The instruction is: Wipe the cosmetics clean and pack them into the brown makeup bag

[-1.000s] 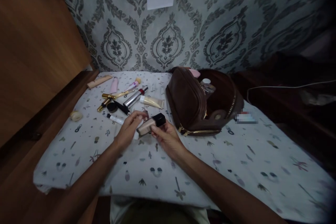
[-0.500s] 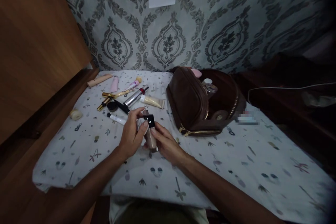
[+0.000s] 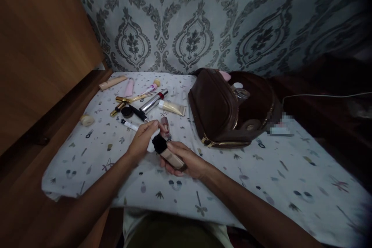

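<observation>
My right hand [image 3: 192,161] is closed round a foundation bottle [image 3: 172,159], a squarish beige bottle with a black cap [image 3: 159,144]. The bottle lies tilted, its cap toward the left. A white tissue [image 3: 150,147] is gripped in my left hand [image 3: 140,142] and touches the side of the cap. Just beyond the hands is a small pinkish-brown tube [image 3: 165,125]. Near my left fingers a white pen-like tube [image 3: 129,125] lies partly hidden.
A brown zip bag [image 3: 213,110] stands unzipped at right with items inside. Several cosmetics lie behind the hands, among them a cream tube [image 3: 172,107], a silver tube [image 3: 153,101] and a black round pot [image 3: 126,112]. A wooden panel [image 3: 49,35] borders the left.
The bottle has turned from nearly upright to a slant, cap leftward. The white tissue now shows at the cap in my left hand. The view has shifted slightly.
</observation>
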`<state>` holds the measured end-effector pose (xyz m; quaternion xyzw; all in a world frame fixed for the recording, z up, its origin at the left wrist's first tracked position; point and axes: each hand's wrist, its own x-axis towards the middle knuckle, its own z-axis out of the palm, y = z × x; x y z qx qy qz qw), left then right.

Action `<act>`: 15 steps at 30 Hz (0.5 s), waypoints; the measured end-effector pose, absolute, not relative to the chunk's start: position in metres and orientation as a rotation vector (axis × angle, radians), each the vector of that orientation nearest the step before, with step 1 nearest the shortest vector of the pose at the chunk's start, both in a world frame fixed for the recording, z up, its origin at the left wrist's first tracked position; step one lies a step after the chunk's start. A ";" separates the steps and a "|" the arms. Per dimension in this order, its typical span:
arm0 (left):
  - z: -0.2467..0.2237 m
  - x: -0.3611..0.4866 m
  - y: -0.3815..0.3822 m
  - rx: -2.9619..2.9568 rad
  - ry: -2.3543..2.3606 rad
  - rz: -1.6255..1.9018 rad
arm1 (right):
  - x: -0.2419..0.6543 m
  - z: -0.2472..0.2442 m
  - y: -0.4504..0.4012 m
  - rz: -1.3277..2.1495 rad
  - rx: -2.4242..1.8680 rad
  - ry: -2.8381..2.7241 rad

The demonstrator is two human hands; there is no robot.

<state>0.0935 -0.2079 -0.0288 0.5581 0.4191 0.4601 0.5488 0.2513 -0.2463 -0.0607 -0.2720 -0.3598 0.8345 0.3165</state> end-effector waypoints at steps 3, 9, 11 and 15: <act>-0.028 0.099 -0.210 1.265 0.905 1.047 | 0.253 -0.062 -0.244 2.141 -0.709 -0.963; -0.026 0.090 -0.212 1.362 0.882 1.106 | 0.253 -0.063 -0.241 1.722 -0.854 -1.103; -0.023 0.085 -0.213 1.484 0.881 1.115 | 0.252 -0.063 -0.240 1.629 -0.896 -1.124; -0.021 0.082 -0.216 1.805 0.954 1.069 | 0.252 -0.065 -0.238 1.424 -0.945 -1.177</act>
